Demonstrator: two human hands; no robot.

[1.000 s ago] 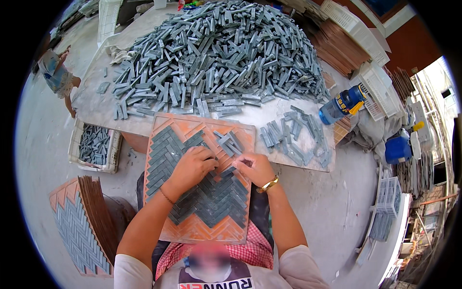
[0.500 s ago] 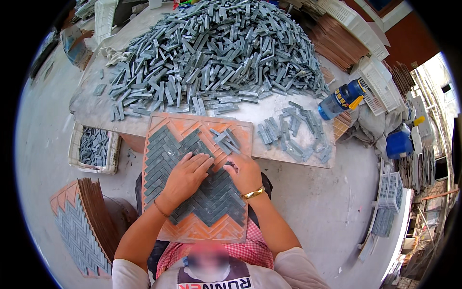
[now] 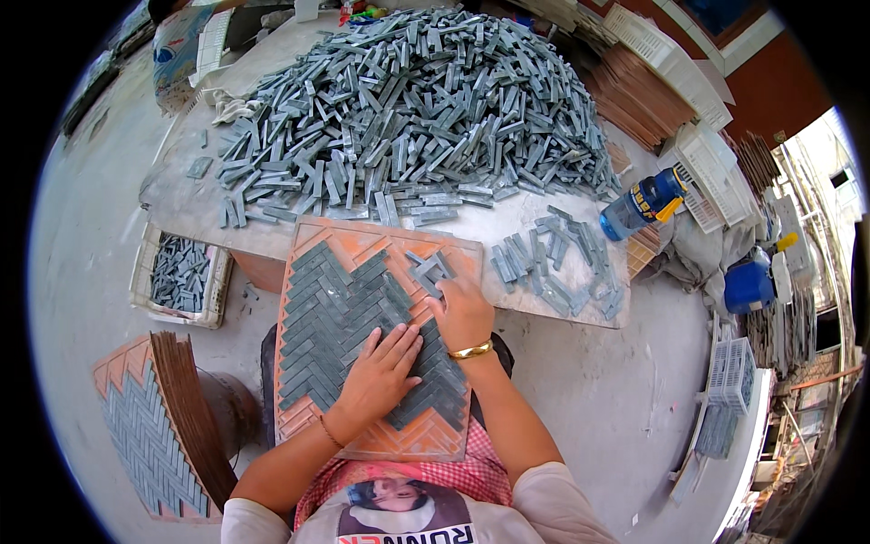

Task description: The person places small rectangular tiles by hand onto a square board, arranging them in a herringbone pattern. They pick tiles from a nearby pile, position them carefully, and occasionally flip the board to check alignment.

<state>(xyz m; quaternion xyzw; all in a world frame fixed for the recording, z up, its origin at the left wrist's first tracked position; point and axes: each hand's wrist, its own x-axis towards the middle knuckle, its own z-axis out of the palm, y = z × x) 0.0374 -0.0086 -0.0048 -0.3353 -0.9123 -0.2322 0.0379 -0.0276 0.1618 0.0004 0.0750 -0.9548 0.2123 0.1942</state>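
An orange molded tray (image 3: 308, 444) with raised ridges lies across my lap, its far end by the table edge. Dark grey stone strips (image 3: 326, 317) fill much of it in a herringbone pattern. My left hand (image 3: 381, 372) rests flat on the laid strips, fingers stretched out and holding nothing. To its upper right, my right hand (image 3: 464, 319) is curled, with its fingertips closed on a stone strip at the edge of a small loose heap (image 3: 430, 268) on the tray. The fingers partly hide that strip.
A big mound of strips (image 3: 408, 109) covers the table (image 3: 195, 213); a smaller group (image 3: 562, 258) and a blue bottle (image 3: 639, 207) sit right. At left are a crate of strips (image 3: 217, 290) and stacked orange trays (image 3: 181, 408). A person (image 3: 177, 54) is far left.
My left hand has slid nearer and to the right over the laid strips. My right hand has moved slightly farther out to the loose heap. A person has come into view far left.
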